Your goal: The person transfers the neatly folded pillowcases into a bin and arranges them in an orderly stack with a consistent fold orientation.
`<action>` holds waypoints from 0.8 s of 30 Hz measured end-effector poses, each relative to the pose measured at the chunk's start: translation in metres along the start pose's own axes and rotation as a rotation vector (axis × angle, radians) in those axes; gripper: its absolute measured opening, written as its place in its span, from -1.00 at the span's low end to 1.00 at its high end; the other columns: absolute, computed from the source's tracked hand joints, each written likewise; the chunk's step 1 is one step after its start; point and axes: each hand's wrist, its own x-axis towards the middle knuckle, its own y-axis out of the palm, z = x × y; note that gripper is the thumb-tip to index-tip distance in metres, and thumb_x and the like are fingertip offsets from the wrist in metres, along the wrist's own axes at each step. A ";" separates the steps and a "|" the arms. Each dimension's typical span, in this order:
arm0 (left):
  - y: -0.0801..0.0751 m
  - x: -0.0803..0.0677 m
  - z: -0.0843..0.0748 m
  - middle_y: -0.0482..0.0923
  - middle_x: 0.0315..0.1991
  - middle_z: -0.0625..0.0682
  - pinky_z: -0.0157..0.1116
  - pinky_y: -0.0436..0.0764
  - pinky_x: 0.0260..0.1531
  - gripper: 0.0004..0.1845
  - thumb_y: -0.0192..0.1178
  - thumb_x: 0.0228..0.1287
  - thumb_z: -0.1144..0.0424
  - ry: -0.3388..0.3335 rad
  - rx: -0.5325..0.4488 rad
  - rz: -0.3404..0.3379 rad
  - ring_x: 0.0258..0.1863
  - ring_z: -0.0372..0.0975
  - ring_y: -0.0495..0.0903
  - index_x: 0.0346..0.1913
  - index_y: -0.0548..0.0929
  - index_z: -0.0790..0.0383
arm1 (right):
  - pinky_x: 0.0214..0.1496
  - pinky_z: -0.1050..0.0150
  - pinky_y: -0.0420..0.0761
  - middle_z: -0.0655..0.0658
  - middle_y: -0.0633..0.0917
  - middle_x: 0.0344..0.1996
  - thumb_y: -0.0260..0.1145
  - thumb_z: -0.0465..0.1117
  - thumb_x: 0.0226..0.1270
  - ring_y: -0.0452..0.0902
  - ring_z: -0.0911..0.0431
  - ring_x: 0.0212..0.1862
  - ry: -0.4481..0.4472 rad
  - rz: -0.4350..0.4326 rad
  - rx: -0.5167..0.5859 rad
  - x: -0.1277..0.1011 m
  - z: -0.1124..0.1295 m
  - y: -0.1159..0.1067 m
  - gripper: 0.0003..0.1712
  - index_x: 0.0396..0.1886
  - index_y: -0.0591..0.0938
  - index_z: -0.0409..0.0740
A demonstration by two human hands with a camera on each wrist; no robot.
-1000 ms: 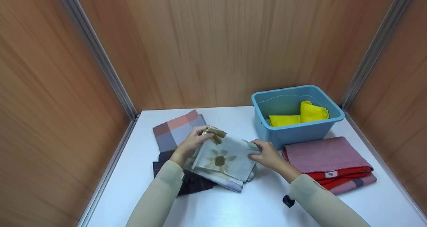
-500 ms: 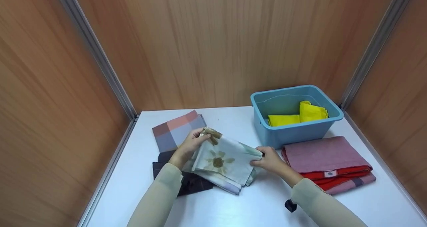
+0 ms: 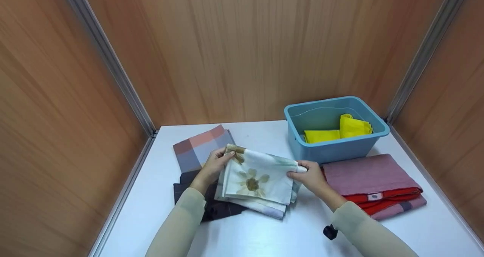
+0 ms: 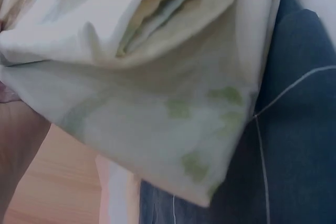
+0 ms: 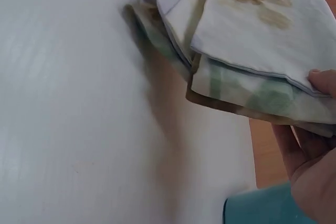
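I've got a white counter point(image 3: 257, 236) lower-frame, woodgrain wall point(image 3: 242, 53) up top, left hand point(image 3: 214, 165) and right hand point(image 3: 311, 177) pinching floral cloth point(image 3: 264, 185) mid-frame.

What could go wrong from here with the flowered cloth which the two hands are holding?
The left hand and right hand grip the flowered cloth near its upper corners, while its lower layers hang loose, so it might unfold. In the head view it overlaps the dark cloth, which it could perhaps brush and shift.

blue bin point(image 3: 332, 152): yellow cloth point(image 3: 354, 128) inside | pink-red folded cloth point(image 3: 372, 175): beside bin | checked cloth point(image 3: 203, 145): by dark cloth point(image 3: 220, 210)
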 end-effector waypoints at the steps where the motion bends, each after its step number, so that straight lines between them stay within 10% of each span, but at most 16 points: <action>1: 0.000 0.000 0.001 0.78 -0.13 -0.08 -0.31 0.77 -0.07 -0.70 0.10 0.71 0.28 -0.006 0.000 -0.011 -0.12 -0.26 0.77 0.23 0.73 0.34 | -0.11 0.39 0.70 -0.12 0.82 -0.18 0.66 -0.35 0.21 0.61 0.10 -0.18 0.000 -0.023 0.026 0.000 0.001 0.000 -0.66 -0.04 0.80 -0.37; 9: 0.003 0.002 0.012 0.76 -0.17 -0.06 -0.33 0.76 -0.10 -0.68 0.10 0.72 0.22 -0.050 0.033 -0.077 -0.17 -0.27 0.75 0.09 0.75 0.41 | -0.18 0.40 0.68 0.01 0.73 -0.32 0.60 -0.45 0.22 0.60 0.14 -0.24 -0.027 -0.150 0.172 0.000 0.014 0.003 -0.71 -0.09 0.74 -0.41; 24: 0.017 -0.002 0.032 0.77 0.01 0.03 -0.20 0.82 -0.08 -0.55 0.20 0.67 0.16 -0.175 -0.013 -0.005 -0.07 -0.21 0.79 0.43 0.55 0.31 | -0.13 0.34 0.64 0.04 0.70 -0.26 0.53 -0.41 0.38 0.59 0.15 -0.18 -0.053 -0.174 0.227 0.003 0.029 0.003 -0.72 0.01 0.69 -0.41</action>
